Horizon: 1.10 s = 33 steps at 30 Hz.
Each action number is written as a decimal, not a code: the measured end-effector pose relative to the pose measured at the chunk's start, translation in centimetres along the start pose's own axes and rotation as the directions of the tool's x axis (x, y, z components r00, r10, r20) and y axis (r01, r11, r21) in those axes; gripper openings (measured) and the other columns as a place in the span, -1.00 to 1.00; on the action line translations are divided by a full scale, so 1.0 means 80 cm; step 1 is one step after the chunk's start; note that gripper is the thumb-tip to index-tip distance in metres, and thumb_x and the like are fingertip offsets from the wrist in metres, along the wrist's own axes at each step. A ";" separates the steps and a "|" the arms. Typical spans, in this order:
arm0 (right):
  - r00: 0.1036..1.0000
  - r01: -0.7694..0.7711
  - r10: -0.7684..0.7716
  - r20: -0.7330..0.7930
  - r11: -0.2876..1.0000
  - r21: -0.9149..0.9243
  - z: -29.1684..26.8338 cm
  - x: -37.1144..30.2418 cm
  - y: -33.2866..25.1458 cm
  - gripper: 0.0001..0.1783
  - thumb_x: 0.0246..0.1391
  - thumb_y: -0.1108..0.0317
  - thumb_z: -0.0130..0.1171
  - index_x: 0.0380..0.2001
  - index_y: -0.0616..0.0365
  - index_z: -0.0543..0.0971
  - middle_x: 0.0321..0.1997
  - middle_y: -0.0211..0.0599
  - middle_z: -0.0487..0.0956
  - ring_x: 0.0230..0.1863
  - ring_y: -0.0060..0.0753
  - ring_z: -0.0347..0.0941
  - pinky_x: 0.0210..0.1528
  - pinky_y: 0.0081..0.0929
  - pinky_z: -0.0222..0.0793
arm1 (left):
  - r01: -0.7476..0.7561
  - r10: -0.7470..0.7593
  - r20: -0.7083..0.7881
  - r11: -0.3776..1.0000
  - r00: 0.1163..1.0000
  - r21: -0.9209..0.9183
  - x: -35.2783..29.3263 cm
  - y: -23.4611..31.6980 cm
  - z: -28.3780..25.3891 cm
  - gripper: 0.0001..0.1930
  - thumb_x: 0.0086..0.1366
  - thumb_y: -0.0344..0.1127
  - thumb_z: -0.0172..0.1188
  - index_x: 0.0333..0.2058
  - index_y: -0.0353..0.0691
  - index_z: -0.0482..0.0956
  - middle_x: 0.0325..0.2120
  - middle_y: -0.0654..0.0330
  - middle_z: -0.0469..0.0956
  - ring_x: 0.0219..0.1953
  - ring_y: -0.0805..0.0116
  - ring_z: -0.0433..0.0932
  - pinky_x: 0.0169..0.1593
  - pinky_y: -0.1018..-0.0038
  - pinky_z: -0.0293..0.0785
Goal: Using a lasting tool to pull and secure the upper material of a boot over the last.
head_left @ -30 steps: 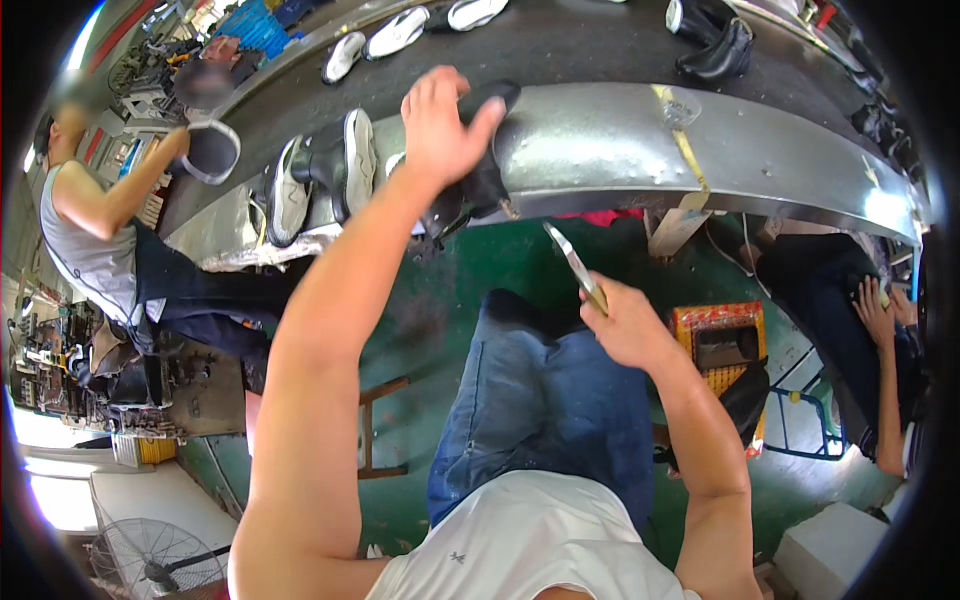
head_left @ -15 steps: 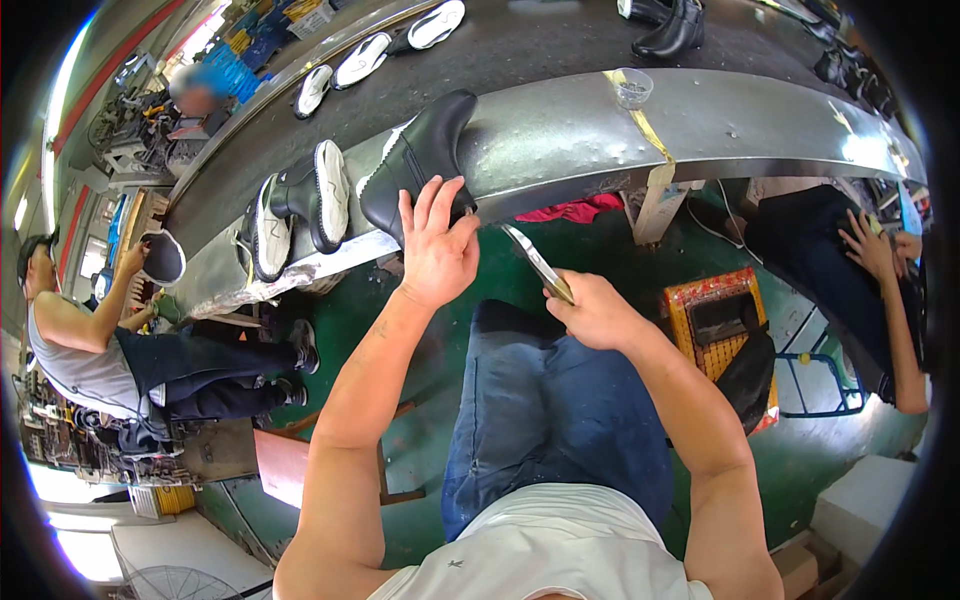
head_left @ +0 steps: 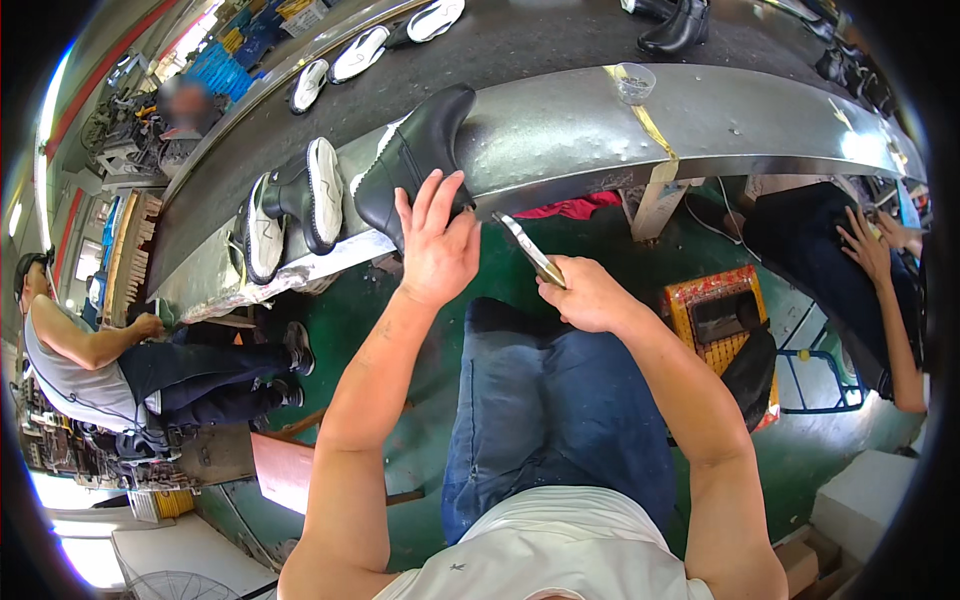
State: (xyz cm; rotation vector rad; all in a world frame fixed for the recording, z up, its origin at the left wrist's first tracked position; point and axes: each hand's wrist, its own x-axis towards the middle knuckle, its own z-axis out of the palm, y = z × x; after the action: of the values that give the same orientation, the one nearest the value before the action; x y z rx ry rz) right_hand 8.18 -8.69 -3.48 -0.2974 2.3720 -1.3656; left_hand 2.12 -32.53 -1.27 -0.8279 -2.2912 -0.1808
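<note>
A black ankle boot (head_left: pixel 415 150) with a white stitched edge lies across the metal rim of the bench. My left hand (head_left: pixel 438 240) grips its near end, the fingers laid over the leather and the thumb at the right side. My right hand (head_left: pixel 590 292) is closed round a metal hand tool that looks like pincers (head_left: pixel 528 248), silver at the tip and yellowish by the fist. The tool's tip points at the boot's near end, a small gap away. What lies under my left palm is hidden.
Left of the boot, black shoes with white soles (head_left: pixel 325 195) lie on the bench rim (head_left: pixel 560 130). More shoes (head_left: pixel 358 54) and black boots (head_left: pixel 675 28) sit farther back. A clear cup (head_left: pixel 634 82) stands on the rim. One co-worker (head_left: pixel 85 345) stands left; another sits right, near a yellow-red crate (head_left: pixel 705 300).
My right hand and the pincers have shifted slightly left and up, closer to my left hand. The left co-worker's arm has dropped, and the dark piece held there is out of sight.
</note>
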 end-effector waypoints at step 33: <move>0.998 -0.028 0.030 0.049 0.998 -0.048 0.015 0.025 -0.060 -0.63 0.34 0.19 0.06 -0.13 0.38 0.49 -0.16 0.25 0.61 -0.04 0.26 0.55 0.04 0.00 0.42 | 0.634 -0.707 0.572 0.677 0.416 0.375 0.173 -0.071 0.002 0.01 0.21 0.39 0.18 0.41 -0.25 0.16 0.24 -0.14 0.45 0.28 -0.04 0.45 0.27 0.13 0.40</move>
State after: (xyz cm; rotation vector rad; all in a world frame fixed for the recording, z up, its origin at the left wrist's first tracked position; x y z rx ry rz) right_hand 6.86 -12.76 -0.31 -0.3053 2.3608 -1.2756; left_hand -9.20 -29.85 8.08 0.2461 -3.2216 -0.1122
